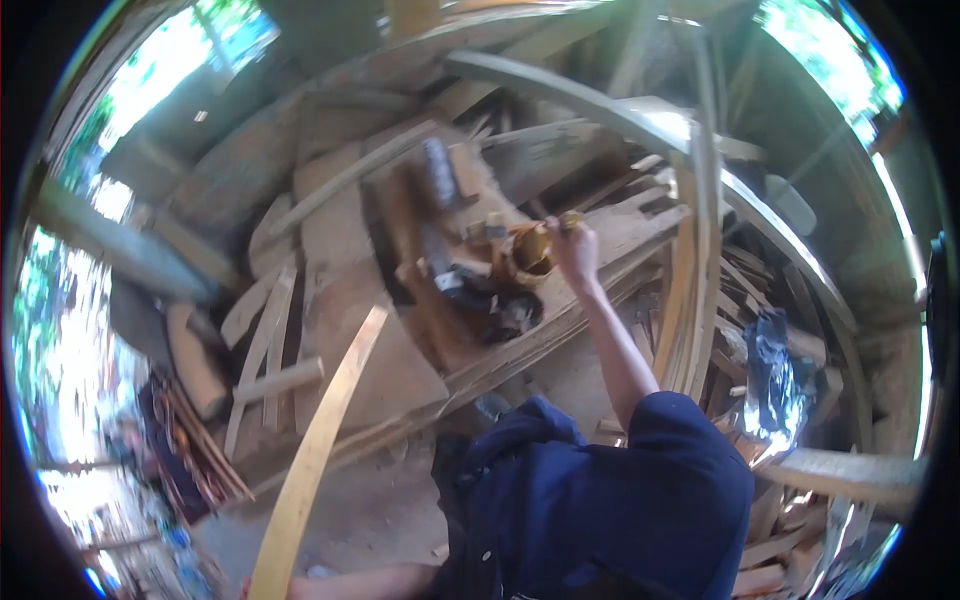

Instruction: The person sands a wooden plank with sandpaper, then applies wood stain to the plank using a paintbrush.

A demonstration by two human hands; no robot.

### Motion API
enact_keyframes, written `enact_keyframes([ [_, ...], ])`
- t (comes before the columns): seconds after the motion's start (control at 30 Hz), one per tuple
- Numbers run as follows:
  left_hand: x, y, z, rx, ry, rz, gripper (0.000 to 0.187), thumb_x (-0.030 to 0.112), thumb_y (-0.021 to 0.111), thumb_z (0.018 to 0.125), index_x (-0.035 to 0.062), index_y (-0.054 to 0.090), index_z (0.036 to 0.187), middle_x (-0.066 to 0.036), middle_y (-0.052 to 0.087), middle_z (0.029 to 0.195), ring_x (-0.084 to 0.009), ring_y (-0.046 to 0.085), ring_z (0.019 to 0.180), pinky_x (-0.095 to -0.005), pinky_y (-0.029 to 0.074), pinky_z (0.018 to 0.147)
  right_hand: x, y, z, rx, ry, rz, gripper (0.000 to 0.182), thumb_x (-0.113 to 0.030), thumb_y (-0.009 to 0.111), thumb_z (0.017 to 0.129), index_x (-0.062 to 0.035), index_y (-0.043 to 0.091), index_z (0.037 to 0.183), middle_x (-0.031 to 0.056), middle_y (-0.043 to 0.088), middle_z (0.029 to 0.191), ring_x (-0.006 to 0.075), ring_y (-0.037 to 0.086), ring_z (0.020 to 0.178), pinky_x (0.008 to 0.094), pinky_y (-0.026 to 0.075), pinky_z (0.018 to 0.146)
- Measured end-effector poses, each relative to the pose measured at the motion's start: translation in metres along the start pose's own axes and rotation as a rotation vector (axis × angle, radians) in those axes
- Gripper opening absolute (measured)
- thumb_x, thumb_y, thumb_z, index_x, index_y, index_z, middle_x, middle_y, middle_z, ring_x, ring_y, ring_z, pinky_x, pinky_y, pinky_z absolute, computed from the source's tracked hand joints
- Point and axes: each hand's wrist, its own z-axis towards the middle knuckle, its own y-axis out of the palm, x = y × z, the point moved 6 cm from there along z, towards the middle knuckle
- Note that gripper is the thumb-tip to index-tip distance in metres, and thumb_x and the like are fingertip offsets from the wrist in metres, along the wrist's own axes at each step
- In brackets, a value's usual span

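My left hand [285, 588], mostly cut off by the bottom edge, grips the lower end of a long, pale wooden plank [325, 430]. The plank slants up and to the right, its far end over the workbench [415, 385]. My right hand [577, 252] reaches over the bench with its fingers closed round a small yellow thing [570, 219], too blurred to name. Just left of that hand stands an open orange-yellow container [530, 252]. A dark, blurred object that looks like a power tool [470, 290] lies beside the container.
Boards and offcuts [340, 260] cover the bench's left side. Long beams [705, 200] lean across the right. A black plastic bag [770, 365] hangs over piled wood scraps at right. Thin sticks [195, 445] stand at lower left.
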Motion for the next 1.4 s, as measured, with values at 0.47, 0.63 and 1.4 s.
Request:
enact_keyframes([
  [0.47, 0.002, -0.074, 0.068, 0.189, -0.151, 0.251, 0.081, 0.083, 0.028, 0.093, 0.0085, 0.057, 0.090, -0.005, 0.056, 0.071, -0.0172, 0.052, 0.060, -0.0324, 0.043, 0.056, -0.302, 0.163, -0.269, -1.161, 0.171, 1.044, 0.018, -0.018, 0.063, 0.102, -0.0015, 0.061, 0.095, 0.0045, 0.063, 0.069, 0.0116, 0.060, 0.057, 0.0273, 0.046, 0.051],
  [0.63, -0.034, -0.107, 0.094, 0.275, -0.287, 0.193, 0.077, 0.082, 0.027, 0.094, 0.0099, 0.052, 0.087, -0.004, 0.052, 0.069, -0.0192, 0.051, 0.059, -0.0345, 0.044, 0.056, -0.281, 0.222, -0.284, -1.157, 0.190, 1.004, 0.019, -0.018, 0.064, 0.102, 0.0014, 0.064, 0.099, 0.0063, 0.065, 0.072, 0.0127, 0.063, 0.061, 0.0271, 0.050, 0.054],
  [1.4, -0.068, -0.141, 0.110, 0.411, -0.328, 0.265, 0.080, 0.083, 0.014, 0.094, 0.0104, 0.048, 0.093, -0.006, 0.049, 0.069, -0.0224, 0.049, 0.062, -0.0377, 0.047, 0.062, -0.252, 0.264, -0.228, -0.727, -0.652, 0.160, 0.037, -0.033, 0.070, 0.095, 0.0007, 0.070, 0.111, 0.0238, 0.071, 0.080, 0.0391, 0.073, 0.075, 0.0446, 0.058, 0.066],
])
